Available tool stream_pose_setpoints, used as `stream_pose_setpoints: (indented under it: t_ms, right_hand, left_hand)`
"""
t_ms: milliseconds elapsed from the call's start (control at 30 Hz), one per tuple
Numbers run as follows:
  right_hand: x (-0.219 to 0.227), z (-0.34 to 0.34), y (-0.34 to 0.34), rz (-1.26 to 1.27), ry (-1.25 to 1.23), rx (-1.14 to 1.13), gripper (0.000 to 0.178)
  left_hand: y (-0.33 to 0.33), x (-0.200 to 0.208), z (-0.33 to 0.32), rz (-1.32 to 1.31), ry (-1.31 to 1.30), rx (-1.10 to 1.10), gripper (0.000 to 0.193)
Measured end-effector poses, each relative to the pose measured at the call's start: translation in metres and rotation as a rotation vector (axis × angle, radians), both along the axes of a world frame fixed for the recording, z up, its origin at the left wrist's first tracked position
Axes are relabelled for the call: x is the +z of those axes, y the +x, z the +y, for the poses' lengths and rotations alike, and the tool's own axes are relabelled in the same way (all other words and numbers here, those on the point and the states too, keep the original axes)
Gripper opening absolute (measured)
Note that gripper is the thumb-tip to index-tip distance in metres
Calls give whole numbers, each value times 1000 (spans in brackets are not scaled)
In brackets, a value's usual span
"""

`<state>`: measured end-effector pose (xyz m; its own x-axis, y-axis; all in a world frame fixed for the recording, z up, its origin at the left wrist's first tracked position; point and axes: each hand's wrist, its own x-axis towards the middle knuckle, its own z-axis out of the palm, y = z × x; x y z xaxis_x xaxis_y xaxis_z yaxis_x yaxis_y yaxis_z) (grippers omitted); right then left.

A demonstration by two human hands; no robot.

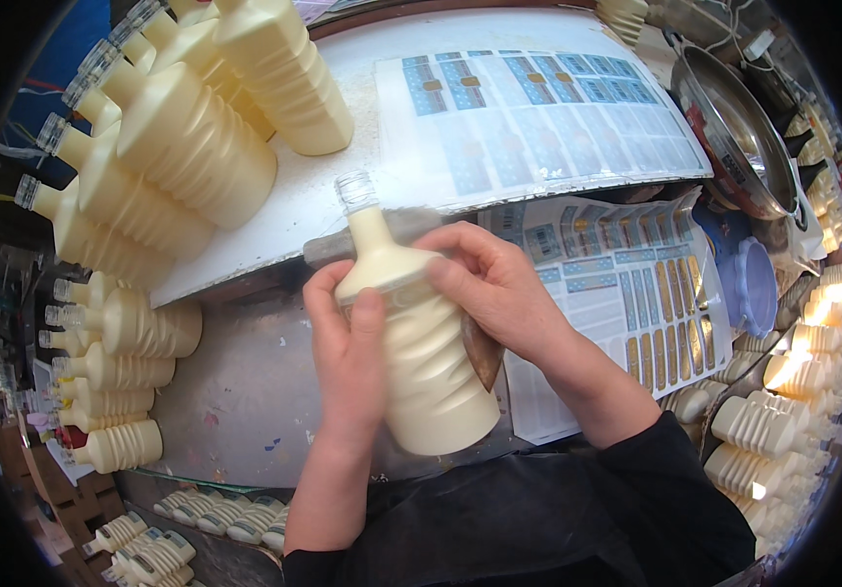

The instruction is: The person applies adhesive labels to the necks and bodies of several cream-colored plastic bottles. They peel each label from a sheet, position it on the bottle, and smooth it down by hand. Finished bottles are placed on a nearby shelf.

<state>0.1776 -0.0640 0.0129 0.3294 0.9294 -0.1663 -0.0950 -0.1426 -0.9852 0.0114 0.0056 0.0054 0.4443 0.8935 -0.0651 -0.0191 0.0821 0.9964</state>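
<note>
A cream ribbed bottle (436, 382) with a clear threaded neck is tilted in front of me, its neck pointing away. My left hand (348, 333) grips its left shoulder, thumb lying on the front. On the other side my right hand (489, 279) holds the right shoulder, with thumb and fingers pressed together near the front. A faint, see-through strip (397, 286) seems to run across the shoulder between both thumbs. Behind the bottle's right side shows a brown pointed piece (483, 354), partly hidden. A grey block or cloth (328, 249) lies behind the bottle's neck.
Several like bottles (196, 127) stand on the white board (362, 98) at far left; more (132, 333) line the left edge. Sheets of blue and gold labels (626, 293) lie to the right, beside a steel pan (739, 127) and a lilac basin (753, 284). More bottles (758, 421) fill the right.
</note>
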Motion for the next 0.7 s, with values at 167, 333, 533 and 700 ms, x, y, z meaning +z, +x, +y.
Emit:
stream_pose_setpoints:
  t_ms: [167,333,533,700]
  right_hand:
    - [-1,2,5,93,48,11,29]
    - [-2,-1,4,25,103,10,31]
    - [6,-2,-2,-50,-2,15,31]
    - [7,-2,0,-71,-25,14,31]
  left_hand:
    - [-1,2,0,-3,-21,5,37]
    - [-3,1,1,-33,-31,-8,34]
    - [-1,2,-1,-6,-25,3,37]
    - [0,1,0,-8,-20,-6,40]
